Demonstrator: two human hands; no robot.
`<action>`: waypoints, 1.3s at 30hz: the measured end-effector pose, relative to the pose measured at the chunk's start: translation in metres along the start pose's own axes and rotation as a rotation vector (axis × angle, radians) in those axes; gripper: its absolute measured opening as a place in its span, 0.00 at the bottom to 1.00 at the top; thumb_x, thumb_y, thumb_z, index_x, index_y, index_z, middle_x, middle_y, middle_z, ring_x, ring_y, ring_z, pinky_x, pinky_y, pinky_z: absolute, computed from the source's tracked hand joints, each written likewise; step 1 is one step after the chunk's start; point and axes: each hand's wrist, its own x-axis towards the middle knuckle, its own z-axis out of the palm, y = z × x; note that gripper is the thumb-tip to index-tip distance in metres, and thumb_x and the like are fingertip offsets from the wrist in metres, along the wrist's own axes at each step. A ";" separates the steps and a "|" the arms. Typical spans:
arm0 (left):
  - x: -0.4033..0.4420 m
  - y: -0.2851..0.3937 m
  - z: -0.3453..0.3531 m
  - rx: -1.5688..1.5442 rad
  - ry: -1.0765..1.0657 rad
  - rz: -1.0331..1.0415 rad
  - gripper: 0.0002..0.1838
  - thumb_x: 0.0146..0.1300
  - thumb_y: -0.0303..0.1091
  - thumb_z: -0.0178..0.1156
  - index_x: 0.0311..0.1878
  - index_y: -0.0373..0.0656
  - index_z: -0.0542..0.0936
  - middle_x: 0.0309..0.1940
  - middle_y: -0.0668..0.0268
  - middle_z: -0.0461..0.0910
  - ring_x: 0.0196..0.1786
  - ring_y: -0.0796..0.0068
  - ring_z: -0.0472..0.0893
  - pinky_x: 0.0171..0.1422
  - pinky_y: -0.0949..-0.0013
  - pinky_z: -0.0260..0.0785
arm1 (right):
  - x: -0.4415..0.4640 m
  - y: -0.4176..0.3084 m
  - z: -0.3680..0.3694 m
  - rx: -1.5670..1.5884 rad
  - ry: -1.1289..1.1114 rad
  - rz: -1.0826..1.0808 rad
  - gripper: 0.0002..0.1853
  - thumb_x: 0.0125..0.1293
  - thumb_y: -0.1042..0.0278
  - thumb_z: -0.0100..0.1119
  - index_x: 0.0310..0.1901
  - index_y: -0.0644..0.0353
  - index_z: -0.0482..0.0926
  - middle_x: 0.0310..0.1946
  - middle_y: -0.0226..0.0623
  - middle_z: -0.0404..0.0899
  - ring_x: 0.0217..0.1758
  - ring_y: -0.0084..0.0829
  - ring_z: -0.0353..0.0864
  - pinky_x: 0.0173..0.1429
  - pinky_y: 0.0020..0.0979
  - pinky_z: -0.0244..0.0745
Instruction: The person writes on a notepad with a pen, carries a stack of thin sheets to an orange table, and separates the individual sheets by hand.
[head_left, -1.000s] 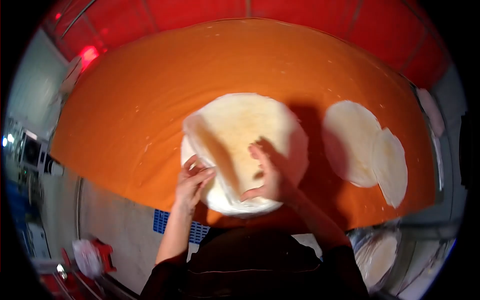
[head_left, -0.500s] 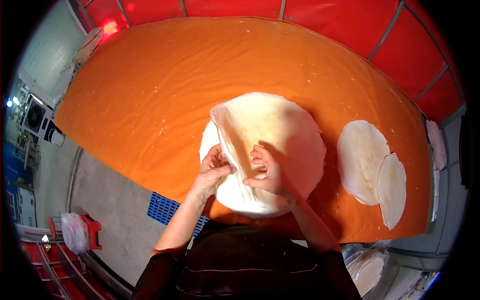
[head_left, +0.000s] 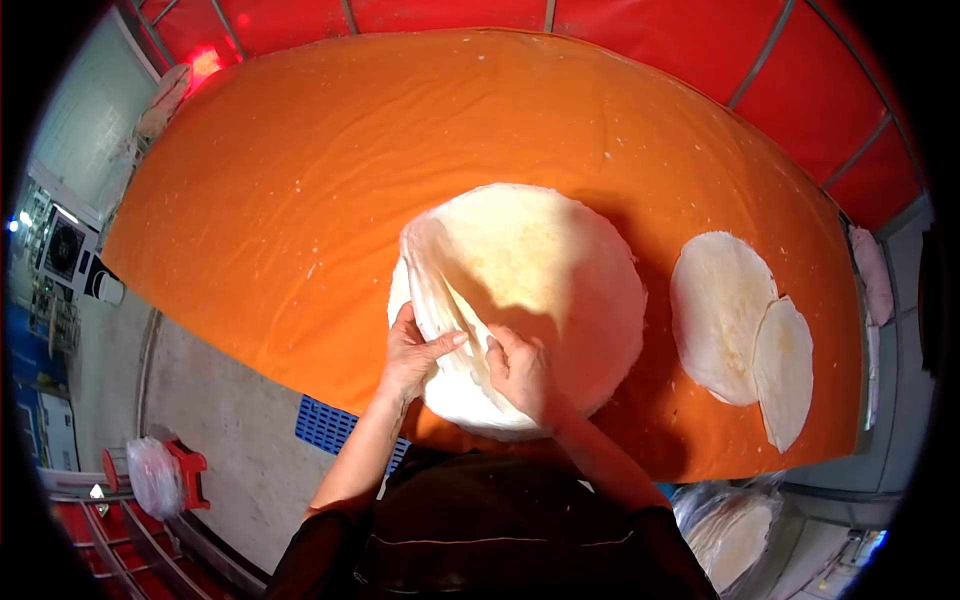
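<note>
You are working over a pale round sheet (head_left: 545, 245) lying on orange cloth (head_left: 250, 225).
Your left hand (head_left: 412, 355) is holding its fold (head_left: 428, 275) between thumb and fingers; your right hand (head_left: 524, 374) is sitting curled beside the fold's right edge, grip unclear.

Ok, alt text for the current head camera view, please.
A person's left hand holds the folded edge of a large, round, pale sheet on an orange table, the right hand close by. Two smaller pale sheets lie together at right.

Black sleeves (head_left: 325, 550) flank a dark garment (head_left: 480, 500) crossed by one pale line (head_left: 500, 544).
</note>
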 end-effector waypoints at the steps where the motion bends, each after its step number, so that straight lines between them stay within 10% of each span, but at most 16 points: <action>1: 0.000 0.000 -0.002 -0.029 -0.013 -0.014 0.29 0.43 0.17 0.65 0.50 0.39 0.66 0.43 0.59 0.75 0.45 0.71 0.76 0.49 0.68 0.72 | 0.003 -0.001 -0.003 0.063 -0.010 0.086 0.09 0.55 0.72 0.49 0.38 0.65 0.74 0.26 0.51 0.75 0.31 0.46 0.77 0.35 0.38 0.70; 10: 0.001 -0.009 0.005 -0.071 0.124 0.026 0.26 0.45 0.15 0.58 0.51 0.36 0.67 0.41 0.60 0.76 0.42 0.70 0.77 0.46 0.69 0.72 | 0.012 -0.027 -0.017 -0.197 -0.152 -0.134 0.18 0.55 0.59 0.56 0.43 0.63 0.72 0.28 0.43 0.78 0.30 0.42 0.78 0.33 0.39 0.72; 16: 0.003 -0.002 0.015 0.142 0.335 -0.117 0.20 0.47 0.23 0.64 0.46 0.33 0.73 0.37 0.59 0.79 0.35 0.68 0.79 0.39 0.68 0.73 | 0.031 -0.012 0.018 -0.552 -0.266 -0.029 0.15 0.51 0.70 0.49 0.42 0.64 0.71 0.24 0.50 0.76 0.35 0.43 0.78 0.35 0.42 0.70; 19: 0.005 -0.006 -0.006 0.053 0.368 -0.168 0.23 0.51 0.22 0.59 0.50 0.23 0.66 0.45 0.49 0.73 0.43 0.61 0.77 0.44 0.65 0.73 | 0.096 -0.013 -0.071 -0.173 -0.467 -0.087 0.13 0.49 0.72 0.50 0.38 0.64 0.75 0.26 0.47 0.76 0.32 0.42 0.76 0.36 0.40 0.69; 26: -0.004 -0.006 -0.019 -0.213 0.177 -0.160 0.21 0.54 0.21 0.55 0.52 0.28 0.66 0.47 0.53 0.73 0.46 0.63 0.76 0.53 0.64 0.69 | 0.137 -0.068 -0.339 0.143 0.365 0.026 0.12 0.53 0.69 0.51 0.37 0.68 0.74 0.28 0.54 0.76 0.30 0.39 0.78 0.35 0.34 0.72; 31: -0.011 0.002 -0.021 -0.379 0.032 -0.184 0.20 0.54 0.20 0.53 0.53 0.32 0.67 0.48 0.56 0.73 0.49 0.64 0.75 0.54 0.64 0.69 | 0.113 0.116 -0.507 -0.667 0.667 0.194 0.16 0.56 0.65 0.52 0.40 0.70 0.73 0.32 0.49 0.79 0.32 0.35 0.79 0.36 0.31 0.73; 34: -0.001 0.016 -0.002 -0.252 -0.040 -0.157 0.22 0.55 0.20 0.53 0.55 0.38 0.66 0.47 0.58 0.74 0.47 0.68 0.76 0.48 0.69 0.72 | 0.110 0.109 -0.425 -1.088 0.730 0.519 0.30 0.51 0.60 0.60 0.52 0.68 0.64 0.34 0.41 0.79 0.37 0.37 0.78 0.36 0.32 0.73; 37: 0.009 0.019 0.024 -0.171 -0.050 -0.134 0.23 0.53 0.18 0.56 0.53 0.39 0.67 0.40 0.63 0.77 0.39 0.75 0.78 0.37 0.79 0.74 | 0.110 0.108 -0.257 -0.005 0.240 0.093 0.24 0.54 0.57 0.58 0.49 0.61 0.65 0.35 0.34 0.70 0.35 0.30 0.70 0.43 0.35 0.70; 39: 0.018 0.016 0.022 -0.129 -0.166 -0.153 0.21 0.53 0.18 0.57 0.51 0.40 0.69 0.39 0.65 0.77 0.36 0.82 0.78 0.36 0.83 0.73 | 0.103 0.100 -0.159 0.327 -0.159 0.290 0.30 0.51 0.56 0.63 0.53 0.59 0.63 0.41 0.37 0.68 0.44 0.32 0.68 0.51 0.36 0.67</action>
